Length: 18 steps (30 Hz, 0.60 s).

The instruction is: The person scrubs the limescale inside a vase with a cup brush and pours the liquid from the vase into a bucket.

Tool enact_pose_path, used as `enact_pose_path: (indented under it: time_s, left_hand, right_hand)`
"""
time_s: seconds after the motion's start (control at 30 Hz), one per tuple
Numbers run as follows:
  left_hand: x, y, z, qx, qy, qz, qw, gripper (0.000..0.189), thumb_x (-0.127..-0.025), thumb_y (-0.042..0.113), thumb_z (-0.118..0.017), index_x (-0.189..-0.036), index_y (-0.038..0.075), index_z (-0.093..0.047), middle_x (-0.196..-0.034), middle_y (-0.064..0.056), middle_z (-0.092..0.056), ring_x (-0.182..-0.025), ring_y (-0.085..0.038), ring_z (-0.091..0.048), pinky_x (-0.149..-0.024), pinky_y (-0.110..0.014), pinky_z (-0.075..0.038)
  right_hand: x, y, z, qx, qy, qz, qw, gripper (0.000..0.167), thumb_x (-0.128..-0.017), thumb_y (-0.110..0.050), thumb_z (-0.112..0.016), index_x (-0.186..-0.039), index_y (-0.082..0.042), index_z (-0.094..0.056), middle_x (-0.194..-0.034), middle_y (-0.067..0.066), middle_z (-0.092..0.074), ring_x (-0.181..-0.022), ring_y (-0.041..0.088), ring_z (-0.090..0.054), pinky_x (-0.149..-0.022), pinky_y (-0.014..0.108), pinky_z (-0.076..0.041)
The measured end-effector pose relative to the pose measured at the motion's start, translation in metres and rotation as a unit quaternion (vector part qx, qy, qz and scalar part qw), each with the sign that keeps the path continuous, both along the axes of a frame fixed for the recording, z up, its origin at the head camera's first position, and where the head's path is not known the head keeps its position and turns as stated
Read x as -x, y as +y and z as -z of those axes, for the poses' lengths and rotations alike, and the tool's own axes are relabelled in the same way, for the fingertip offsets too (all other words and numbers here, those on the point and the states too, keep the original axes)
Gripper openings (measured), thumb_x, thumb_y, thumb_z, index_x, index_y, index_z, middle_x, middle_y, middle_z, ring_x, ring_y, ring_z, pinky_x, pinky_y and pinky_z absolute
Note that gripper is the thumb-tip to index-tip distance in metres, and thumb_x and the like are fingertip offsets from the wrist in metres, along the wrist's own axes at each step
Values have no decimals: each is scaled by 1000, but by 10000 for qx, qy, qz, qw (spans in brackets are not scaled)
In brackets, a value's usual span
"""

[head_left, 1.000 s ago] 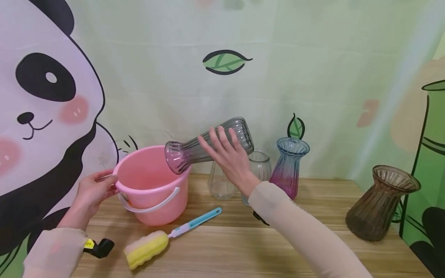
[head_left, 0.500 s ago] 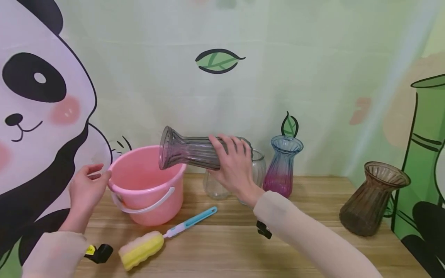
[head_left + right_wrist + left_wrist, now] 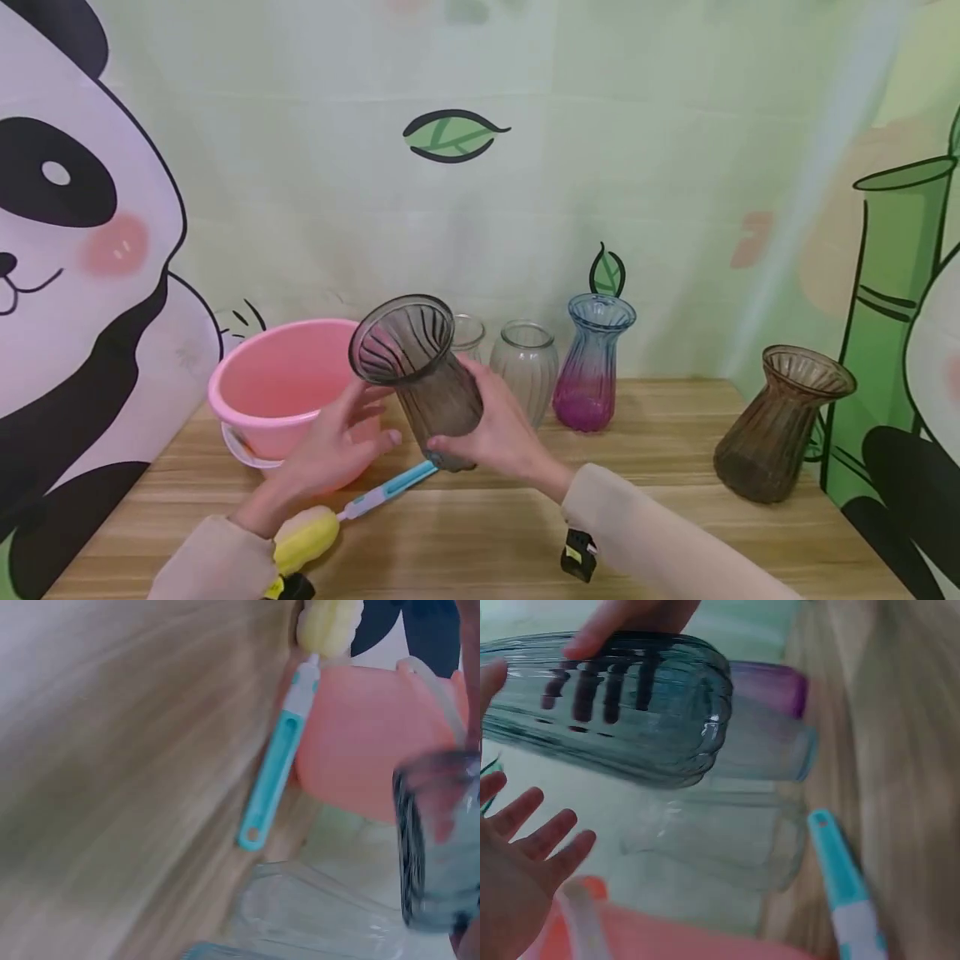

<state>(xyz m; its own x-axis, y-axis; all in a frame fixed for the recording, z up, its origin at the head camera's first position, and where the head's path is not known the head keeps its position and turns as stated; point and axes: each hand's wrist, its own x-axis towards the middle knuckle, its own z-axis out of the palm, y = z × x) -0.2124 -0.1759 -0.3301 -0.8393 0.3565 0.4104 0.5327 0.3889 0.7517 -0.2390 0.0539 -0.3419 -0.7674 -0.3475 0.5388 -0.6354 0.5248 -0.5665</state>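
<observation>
My right hand (image 3: 502, 429) grips a grey ribbed glass vase (image 3: 442, 400) around its lower body, mouth tilted up and to the left. In the left wrist view the fingers show dark through the glass vase (image 3: 652, 712). My left hand (image 3: 330, 446) is beside the vase's neck with fingers spread; the left wrist view shows that hand (image 3: 517, 877) apart from the glass. Behind the left hand stands a pink bucket (image 3: 258, 425), partly covered by it. On the table lies a sponge brush (image 3: 390, 492) with a yellow head and blue handle.
Two clear glass jars (image 3: 525, 367) stand behind the held vase, one mostly hidden. To their right is a blue-and-purple vase (image 3: 588, 367). A brown vase (image 3: 783, 425) stands near the right edge of the wooden table (image 3: 660, 492). A printed cloth backdrop (image 3: 480, 208) hangs behind.
The vase has turned from lying sideways over the bucket to mouth-up, and moved right and nearer. My left hand has left the bucket's rim and come across toward the vase.
</observation>
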Motion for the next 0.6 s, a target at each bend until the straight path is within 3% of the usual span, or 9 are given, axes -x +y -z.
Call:
enact_pose_path:
  time_s: [0.03, 0.1, 0.2, 0.33, 0.43, 0.6]
  left_hand:
    - [4, 4, 8, -54, -124, 229, 9996, 78, -82, 21, -67, -142, 38, -21, -141, -5, -39, -125, -33, -44, -96, -55, -38]
    - [6, 14, 17, -170, -249, 556, 9980, 81, -82, 20, -68, -144, 37, -17, -145, -4, -34, -127, -34, -40, -97, -57, -36]
    - [9, 24, 29, -374, -172, 803, 9959, 79, -81, 17, -69, -144, 30, -23, -142, -6, -40, -123, -32, -45, -96, -51, -40]
    - [9, 37, 40, -493, -235, 668, 9963, 76, -78, 20, -72, -141, 28, -31, -134, -8, -50, -114, -30, -54, -90, -41, -48]
    - [10, 46, 47, -564, -478, 583, 9956, 76, -76, 23, -74, -140, 29, -33, -135, -8, -49, -114, -31, -55, -87, -36, -50]
    - [16, 61, 63, -657, -749, 653, 9929, 74, -75, 15, -74, -139, 20, -37, -134, -15, -48, -114, -38, -53, -86, -41, -50]
  right_hand:
    - [-2, 2, 4, 32, -204, -128, 9997, 95, -61, -40, -82, -140, -29, -30, -129, -5, -48, -113, 14, -47, -90, 40, -43]
    - [-4, 6, 11, 84, -500, -379, 9980, 94, -61, -36, -83, -139, -29, -29, -129, -4, -48, -113, 15, -49, -90, 40, -44]
    - [-6, 12, 25, 173, -830, -701, 9939, 91, -64, -31, -82, -139, -26, -30, -129, -2, -49, -112, 16, -51, -90, 39, -44]
    - [-7, 22, 41, 343, -1336, -917, 9862, 95, -67, -30, -80, -143, -25, -23, -135, 3, -45, -117, 20, -50, -92, 41, -44]
    - [-6, 30, 50, 318, -1532, -952, 9831, 100, -68, -31, -79, -145, -24, -16, -141, 7, -39, -122, 23, -46, -95, 43, -41]
    - [-1, 47, 65, 34, -1689, -907, 9814, 99, -69, -35, -78, -145, -22, -17, -139, 7, -42, -121, 22, -47, -97, 41, -41]
